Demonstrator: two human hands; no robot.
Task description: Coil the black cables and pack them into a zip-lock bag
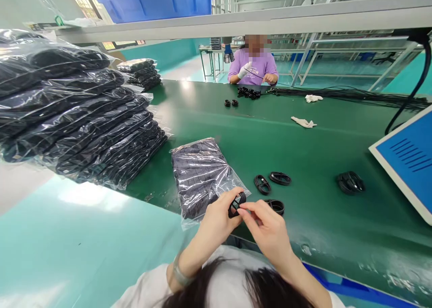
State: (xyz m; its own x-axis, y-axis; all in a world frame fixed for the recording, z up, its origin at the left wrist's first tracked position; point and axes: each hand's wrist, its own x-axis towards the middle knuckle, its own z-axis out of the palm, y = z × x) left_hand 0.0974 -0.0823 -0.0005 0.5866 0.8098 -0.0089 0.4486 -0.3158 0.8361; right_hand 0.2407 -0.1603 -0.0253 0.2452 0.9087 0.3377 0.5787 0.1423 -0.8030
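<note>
The left hand (218,214) gripped a black cable coil (242,197), its thumb and fingers curled around the loop, and this coil was over the near edge of the green table (317,150), just beside a flat clear bag (200,177). For this step, it seemed good to press the turns firmly together, without crushing the oval. The right hand (270,222) had its thumb and forefinger pinched on the side of the same coil; whether a small band or the cable itself was between the tips, I could not tell. In my judgement, a light and exact pinch was best, so that no turn slipped out. About the materials, from the left: the tall stack of bags (84,119) was of thin, shiny, wrinkled plastic, with dark rounded bundles showing through; the flat clear bag was almost rectangular, with fine dark ridges beneath creased film. Farther right, the loose coils (281,182) were smooth black ovals, and the single thick coil (351,183) looked denser. The blue box (411,155) at the far right looked hard and flat-sided, with narrow slots and a pale rim.
</note>
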